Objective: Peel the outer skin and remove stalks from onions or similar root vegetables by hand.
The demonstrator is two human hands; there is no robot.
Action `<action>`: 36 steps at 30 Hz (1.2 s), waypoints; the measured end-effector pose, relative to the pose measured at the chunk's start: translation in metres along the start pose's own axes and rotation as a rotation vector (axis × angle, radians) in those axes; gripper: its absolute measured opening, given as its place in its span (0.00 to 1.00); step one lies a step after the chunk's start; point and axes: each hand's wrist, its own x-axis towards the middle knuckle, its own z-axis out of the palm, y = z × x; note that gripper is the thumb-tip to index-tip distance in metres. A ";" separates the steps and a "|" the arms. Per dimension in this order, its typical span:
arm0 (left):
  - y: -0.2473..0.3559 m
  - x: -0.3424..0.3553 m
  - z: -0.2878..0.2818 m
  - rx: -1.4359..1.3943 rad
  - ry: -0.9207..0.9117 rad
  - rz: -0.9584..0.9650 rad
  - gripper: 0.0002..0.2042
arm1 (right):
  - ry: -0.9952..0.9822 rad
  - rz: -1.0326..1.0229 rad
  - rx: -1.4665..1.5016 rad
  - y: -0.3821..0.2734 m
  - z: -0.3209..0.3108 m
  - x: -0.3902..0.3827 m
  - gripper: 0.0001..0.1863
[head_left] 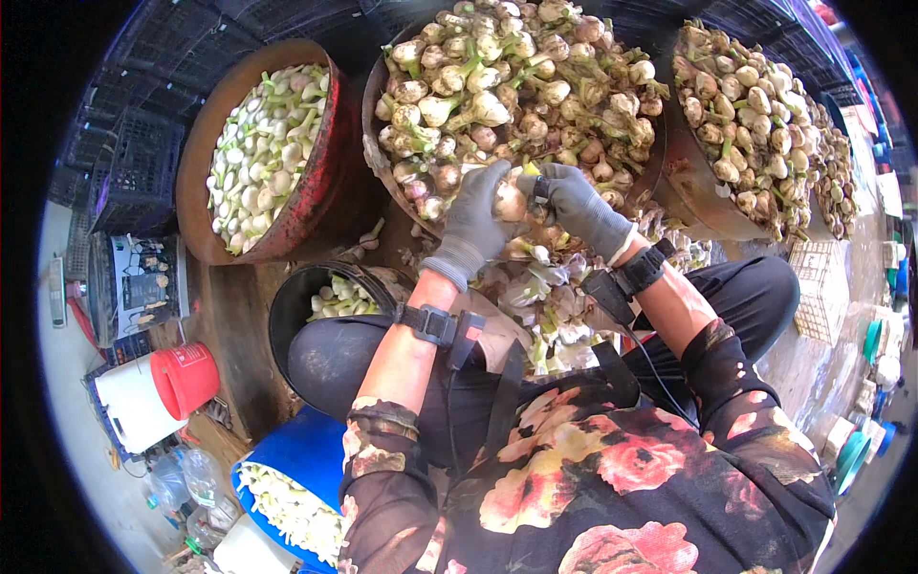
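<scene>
My left hand, in a grey glove, is closed around a garlic bulb above the near rim of the middle drum. Close beside it, my right hand, gloved too, is closed on a small dark and yellow tool. The fingers hide most of this tool, so its kind is unclear. In front of both hands, the wide middle drum is heaped with soil-stained garlic bulbs, some with green stems. Loose garlic skins lie below my hands, between my knees.
A rusty red drum of cleaned garlic stands left; another heap of unpeeled garlic stands right. By my left knee is a black bucket. A blue tub with pale pieces, a red bucket and a white crate are around me.
</scene>
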 end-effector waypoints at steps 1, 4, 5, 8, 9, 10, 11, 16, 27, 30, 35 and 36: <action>0.001 0.001 -0.002 -0.018 -0.012 -0.007 0.39 | -0.011 0.016 -0.008 0.001 -0.003 -0.002 0.09; 0.003 0.002 -0.005 -0.022 -0.026 0.012 0.39 | -0.072 -0.443 -0.483 0.006 -0.012 -0.004 0.06; 0.003 0.002 -0.006 -0.012 -0.023 0.032 0.39 | -0.081 -0.640 -0.756 0.007 -0.014 -0.004 0.06; 0.000 0.002 -0.006 -0.004 -0.035 0.020 0.40 | -0.154 -0.582 -0.745 0.008 -0.019 -0.004 0.06; -0.001 0.002 -0.007 -0.017 -0.033 0.022 0.38 | -0.165 -0.690 -0.742 0.006 -0.020 -0.004 0.06; -0.002 0.002 -0.007 -0.030 -0.028 0.021 0.36 | -0.153 -0.798 -0.778 0.004 -0.021 -0.004 0.06; -0.003 0.002 -0.008 -0.040 -0.012 0.041 0.34 | -0.136 -0.897 -0.848 0.002 -0.021 -0.005 0.06; -0.008 0.002 -0.014 -0.678 -0.058 -0.194 0.27 | -0.056 -0.142 -0.425 0.002 -0.013 -0.007 0.11; -0.015 0.003 0.001 -0.710 0.154 -0.444 0.22 | 0.012 -0.242 -0.104 0.022 0.006 -0.015 0.10; -0.020 -0.003 -0.007 -1.294 0.118 -0.758 0.23 | -0.181 -0.251 0.037 0.014 0.010 -0.024 0.10; -0.028 0.002 -0.022 -0.263 0.253 -0.446 0.22 | -0.110 -0.276 0.077 0.011 0.013 -0.034 0.12; -0.027 0.002 -0.021 -0.317 0.332 -0.493 0.20 | -0.053 -0.225 0.032 0.013 0.015 -0.034 0.12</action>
